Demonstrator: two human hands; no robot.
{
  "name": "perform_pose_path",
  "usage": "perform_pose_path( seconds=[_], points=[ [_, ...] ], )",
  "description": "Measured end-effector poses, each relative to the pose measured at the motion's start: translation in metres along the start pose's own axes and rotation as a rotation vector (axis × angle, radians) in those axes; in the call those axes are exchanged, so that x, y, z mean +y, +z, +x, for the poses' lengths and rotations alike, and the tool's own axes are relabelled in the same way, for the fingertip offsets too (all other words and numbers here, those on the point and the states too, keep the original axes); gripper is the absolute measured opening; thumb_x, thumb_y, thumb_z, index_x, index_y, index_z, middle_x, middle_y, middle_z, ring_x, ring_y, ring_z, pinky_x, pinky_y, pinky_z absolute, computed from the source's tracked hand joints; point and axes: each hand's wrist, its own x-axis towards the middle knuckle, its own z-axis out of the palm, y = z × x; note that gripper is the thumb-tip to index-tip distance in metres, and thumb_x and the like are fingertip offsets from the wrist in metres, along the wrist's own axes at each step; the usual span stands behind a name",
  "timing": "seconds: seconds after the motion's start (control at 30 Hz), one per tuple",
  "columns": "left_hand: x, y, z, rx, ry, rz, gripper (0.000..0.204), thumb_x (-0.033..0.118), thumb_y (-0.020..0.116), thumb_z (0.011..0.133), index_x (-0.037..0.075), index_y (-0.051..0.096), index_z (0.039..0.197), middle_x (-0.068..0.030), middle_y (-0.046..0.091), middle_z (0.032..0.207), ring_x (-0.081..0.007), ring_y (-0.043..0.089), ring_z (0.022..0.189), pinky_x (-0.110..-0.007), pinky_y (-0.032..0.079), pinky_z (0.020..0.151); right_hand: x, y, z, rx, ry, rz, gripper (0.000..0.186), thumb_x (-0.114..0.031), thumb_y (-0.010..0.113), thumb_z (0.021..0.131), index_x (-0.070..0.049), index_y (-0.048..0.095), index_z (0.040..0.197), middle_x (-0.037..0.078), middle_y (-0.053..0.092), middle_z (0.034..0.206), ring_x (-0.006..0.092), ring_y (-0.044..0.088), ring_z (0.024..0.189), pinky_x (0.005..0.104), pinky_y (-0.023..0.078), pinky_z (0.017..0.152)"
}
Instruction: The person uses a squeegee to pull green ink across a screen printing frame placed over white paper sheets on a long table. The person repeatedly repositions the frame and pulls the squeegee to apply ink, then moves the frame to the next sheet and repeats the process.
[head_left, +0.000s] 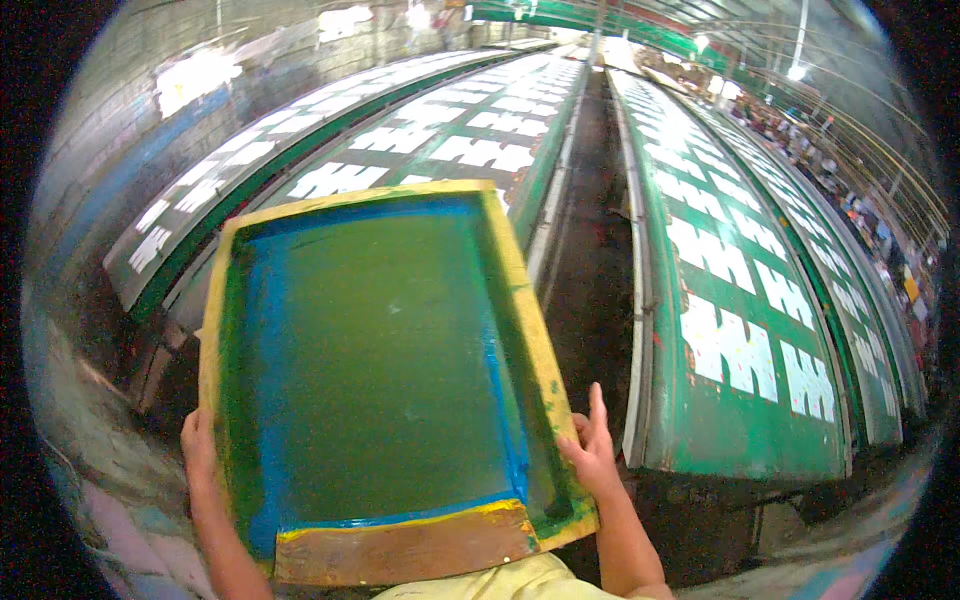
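In front of me I hold a screen printing frame (360, 370), its yellow wooden border around a dark green mesh edged with blue. My left hand (197, 455) grips the left side of the border; its fingers are partly hidden behind the frame. Against the right side rests my right hand (594, 450), thumb on the border and one finger stretched up, the others hidden. Across the near end of the frame lies a brown wooden strip (405, 545), like a squeegee, with yellow along its far edge. Neither hand touches that strip.
Long green printing tables run away from me on the left (480, 130) and right (745, 430), with white fabric pieces (730, 345) laid out in rows. A dark aisle (590, 240) lies between them. A block wall (130, 120) stands left; piled goods (860, 190) line the far right.
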Motion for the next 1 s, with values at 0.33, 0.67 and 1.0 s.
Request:
perform_pose_path(
  seconds=[0.33,0.67,1.0],
  points=[
    [-0.098,-0.138,-0.147,0.316,-0.19,0.651,0.05,0.035,0.083,0.103,-0.002,0.073,0.135,-0.0077,0.076,0.12,-0.0256,0.069,0.109,-0.042,0.055,0.097,0.03,0.103,0.174,-0.567,0.037,-0.019,0.085,-0.015,0.086,0.1,0.004,0.044,0.171,0.012,0.067,0.154,0.0186,0.063,0.138,0.0374,0.047,0.12],
    [-0.082,-0.115,-0.207,0.612,-0.22,0.323,0.058,0.014,0.091,0.091,-0.002,0.072,0.143,-0.009,0.077,0.13,-0.0269,0.072,0.111,-0.041,0.056,0.103,0.048,0.21,0.313,-0.871,0.129,0.039,0.081,-0.015,0.084,0.102,0.004,0.045,0.171,0.014,0.071,0.149,0.019,0.067,0.132,0.0371,0.053,0.115],
    [-0.035,0.119,-0.141,0.716,-0.438,0.257,0.061,0.023,0.096,0.088,-0.004,0.073,0.137,-0.0109,0.078,0.123,-0.0271,0.072,0.108,-0.041,0.056,0.099,0.103,0.196,0.53,-0.804,0.235,-0.162,0.043,-0.025,0.078,0.106,-0.006,0.07,0.144,0.008,0.076,0.129,0.0189,0.07,0.117,0.0361,0.055,0.104]
  ],
)
